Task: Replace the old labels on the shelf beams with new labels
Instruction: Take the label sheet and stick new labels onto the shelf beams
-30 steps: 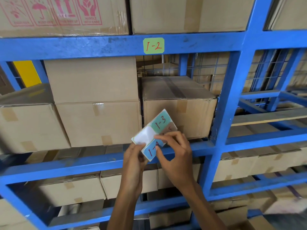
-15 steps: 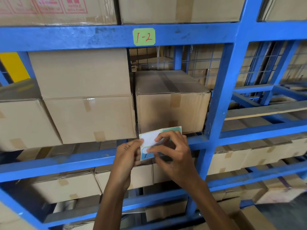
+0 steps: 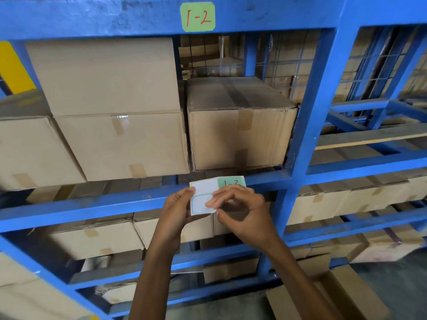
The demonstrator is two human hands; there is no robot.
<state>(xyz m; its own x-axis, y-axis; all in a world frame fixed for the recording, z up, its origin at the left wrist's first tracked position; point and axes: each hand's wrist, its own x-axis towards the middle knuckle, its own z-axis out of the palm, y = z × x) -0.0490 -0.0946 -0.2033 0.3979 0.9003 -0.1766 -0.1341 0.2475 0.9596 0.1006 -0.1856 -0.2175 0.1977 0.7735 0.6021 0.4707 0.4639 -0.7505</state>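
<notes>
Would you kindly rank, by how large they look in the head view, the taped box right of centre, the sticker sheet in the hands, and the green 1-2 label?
1. Taped box
2. Sticker sheet, though it is nearer the camera and partly covered
3. 1-2 label

Blue beam [image 3: 92,17] bears a green label [image 3: 197,17] lettered red.
</notes>
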